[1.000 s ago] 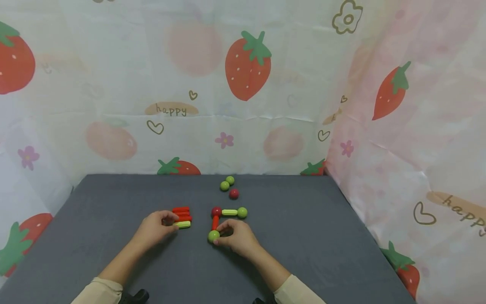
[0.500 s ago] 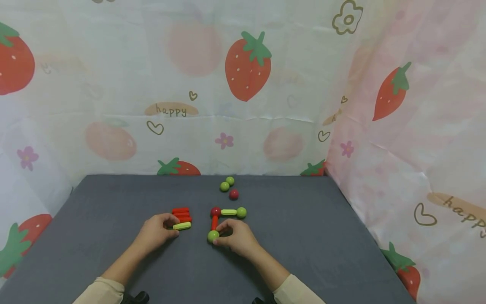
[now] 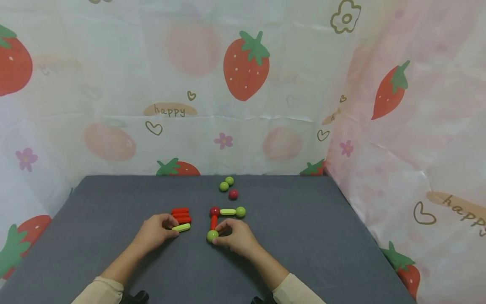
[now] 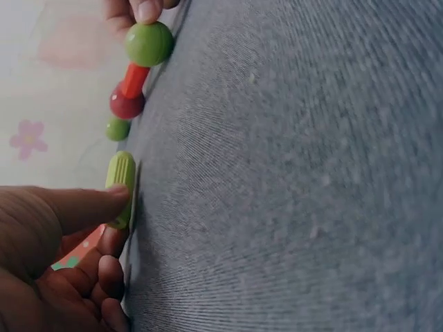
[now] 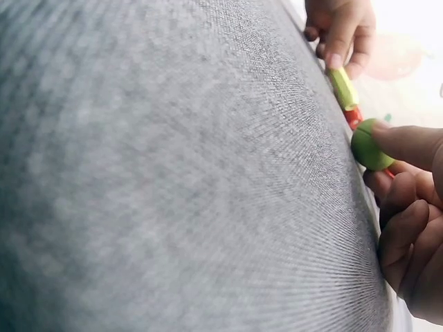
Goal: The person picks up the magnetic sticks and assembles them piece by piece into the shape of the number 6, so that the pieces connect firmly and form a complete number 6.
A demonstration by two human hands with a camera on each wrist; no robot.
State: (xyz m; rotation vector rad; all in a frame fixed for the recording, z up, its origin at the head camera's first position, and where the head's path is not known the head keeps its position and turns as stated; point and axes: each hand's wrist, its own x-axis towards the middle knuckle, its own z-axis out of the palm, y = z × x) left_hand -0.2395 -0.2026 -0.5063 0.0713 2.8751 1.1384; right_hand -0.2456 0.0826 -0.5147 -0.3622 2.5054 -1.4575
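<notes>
My left hand (image 3: pixel 155 231) pinches a yellow-green rod (image 3: pixel 182 227) between thumb and fingers, close to the cloth. Just behind it lie several red rods (image 3: pixel 180 215) side by side. My right hand (image 3: pixel 238 238) pinches the near green ball (image 3: pixel 212 236) of an L-shaped joined piece. From that ball a red rod (image 3: pixel 214 222) runs back to a red ball (image 3: pixel 214 211). A second yellow-green rod (image 3: pixel 228 212) leads right from the red ball to another green ball (image 3: pixel 241 212). The left wrist view shows the thumb lying along the held rod (image 4: pixel 122 169).
Two loose green balls (image 3: pixel 224 186) and a loose red ball (image 3: pixel 233 194) lie near the back of the dark grey tabletop (image 3: pixel 303 236). A strawberry-print curtain (image 3: pixel 247 143) stands along the back and right sides.
My left hand has drawn the yellow-green rod slightly toward the front, apart from the red rods, and it now lies tilted. The right hand keeps its hold on the green ball.
</notes>
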